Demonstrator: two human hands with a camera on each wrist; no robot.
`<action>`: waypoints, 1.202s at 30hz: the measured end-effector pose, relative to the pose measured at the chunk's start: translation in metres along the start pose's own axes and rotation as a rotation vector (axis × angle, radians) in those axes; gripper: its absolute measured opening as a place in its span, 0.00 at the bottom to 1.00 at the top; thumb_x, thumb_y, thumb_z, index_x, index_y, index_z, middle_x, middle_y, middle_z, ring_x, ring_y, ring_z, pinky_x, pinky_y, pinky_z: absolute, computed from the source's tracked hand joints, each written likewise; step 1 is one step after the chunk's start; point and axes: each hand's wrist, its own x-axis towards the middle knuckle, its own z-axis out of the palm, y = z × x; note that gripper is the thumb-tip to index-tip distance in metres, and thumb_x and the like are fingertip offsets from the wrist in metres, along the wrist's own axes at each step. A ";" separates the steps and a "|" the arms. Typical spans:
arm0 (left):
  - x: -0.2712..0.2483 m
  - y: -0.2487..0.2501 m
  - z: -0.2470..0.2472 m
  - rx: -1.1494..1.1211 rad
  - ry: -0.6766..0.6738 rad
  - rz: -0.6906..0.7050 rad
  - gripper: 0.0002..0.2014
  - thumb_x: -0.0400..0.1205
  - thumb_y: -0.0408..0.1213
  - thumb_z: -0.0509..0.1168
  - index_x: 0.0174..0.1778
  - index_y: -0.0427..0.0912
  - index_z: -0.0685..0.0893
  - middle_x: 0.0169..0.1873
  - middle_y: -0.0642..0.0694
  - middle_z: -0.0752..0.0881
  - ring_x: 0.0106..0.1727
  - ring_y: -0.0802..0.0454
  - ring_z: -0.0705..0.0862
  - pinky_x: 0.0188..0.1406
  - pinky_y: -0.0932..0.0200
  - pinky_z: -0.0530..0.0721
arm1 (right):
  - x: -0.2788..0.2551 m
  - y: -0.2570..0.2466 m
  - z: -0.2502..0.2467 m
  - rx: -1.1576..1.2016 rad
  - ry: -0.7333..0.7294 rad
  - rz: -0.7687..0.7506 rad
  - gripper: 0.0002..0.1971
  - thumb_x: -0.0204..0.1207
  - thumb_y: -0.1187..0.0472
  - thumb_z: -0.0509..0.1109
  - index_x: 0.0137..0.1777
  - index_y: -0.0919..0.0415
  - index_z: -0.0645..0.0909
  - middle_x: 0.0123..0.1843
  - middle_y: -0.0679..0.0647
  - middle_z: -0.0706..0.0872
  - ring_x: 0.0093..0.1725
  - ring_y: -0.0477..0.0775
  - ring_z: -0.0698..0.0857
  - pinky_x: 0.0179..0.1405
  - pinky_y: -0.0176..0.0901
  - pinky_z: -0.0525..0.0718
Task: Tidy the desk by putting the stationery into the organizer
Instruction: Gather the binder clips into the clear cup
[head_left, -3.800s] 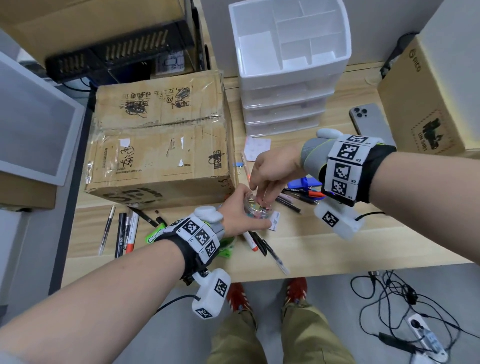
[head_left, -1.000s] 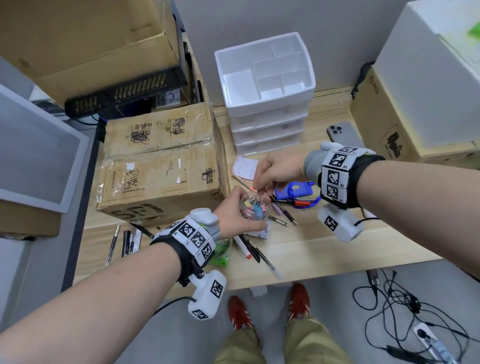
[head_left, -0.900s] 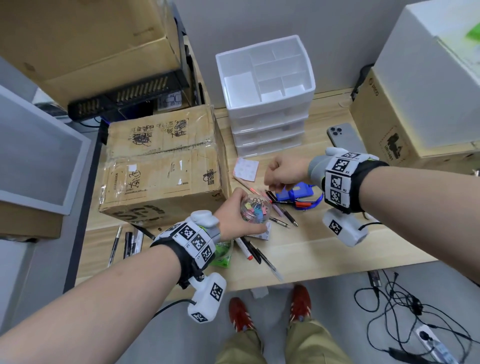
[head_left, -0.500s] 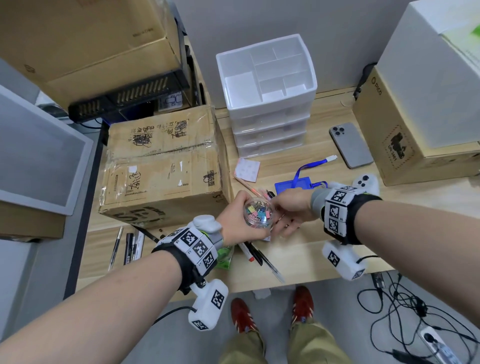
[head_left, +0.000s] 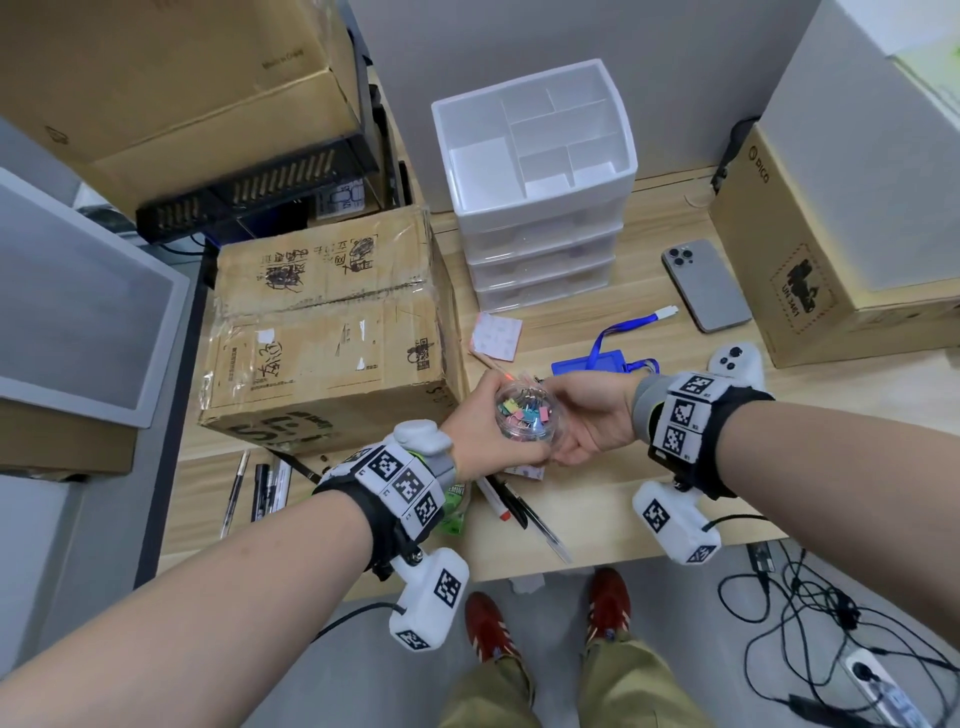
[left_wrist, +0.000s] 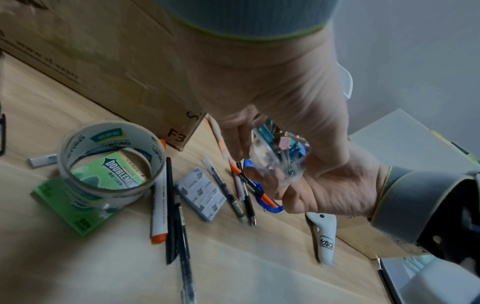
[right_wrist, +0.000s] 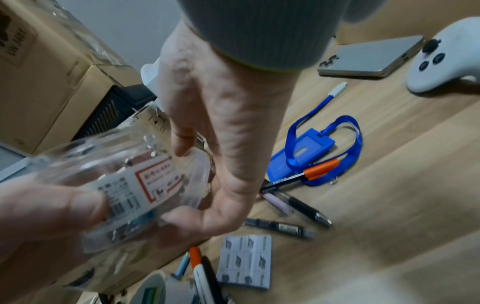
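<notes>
Wooden tabletop carries a white drawer organizer at the back, its top compartments bare, with pens and a tape roll scattered near the front edge. Both hands hold a clear jar of coloured binder clips above the tabletop: left hand wraps its side, right hand cups it from the opposite side.
</notes>
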 end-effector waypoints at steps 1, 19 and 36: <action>0.001 0.003 -0.001 -0.001 0.003 -0.001 0.31 0.67 0.35 0.83 0.59 0.43 0.72 0.46 0.52 0.87 0.39 0.67 0.84 0.37 0.70 0.83 | -0.004 -0.004 -0.003 -0.008 0.027 -0.028 0.19 0.83 0.47 0.58 0.50 0.62 0.82 0.45 0.61 0.89 0.40 0.58 0.89 0.44 0.47 0.85; 0.017 0.100 -0.047 -0.038 0.026 0.029 0.29 0.67 0.40 0.82 0.59 0.46 0.74 0.47 0.44 0.89 0.46 0.44 0.92 0.44 0.38 0.92 | -0.121 -0.099 0.018 -0.558 0.257 -0.459 0.17 0.71 0.68 0.79 0.56 0.54 0.82 0.52 0.53 0.85 0.57 0.55 0.81 0.66 0.57 0.80; 0.026 0.070 -0.042 0.016 0.102 0.070 0.41 0.70 0.36 0.81 0.72 0.47 0.62 0.48 0.57 0.83 0.47 0.60 0.86 0.41 0.76 0.81 | -0.085 -0.087 0.009 -0.346 0.417 -0.378 0.23 0.84 0.42 0.62 0.63 0.62 0.79 0.44 0.59 0.90 0.41 0.56 0.89 0.42 0.45 0.88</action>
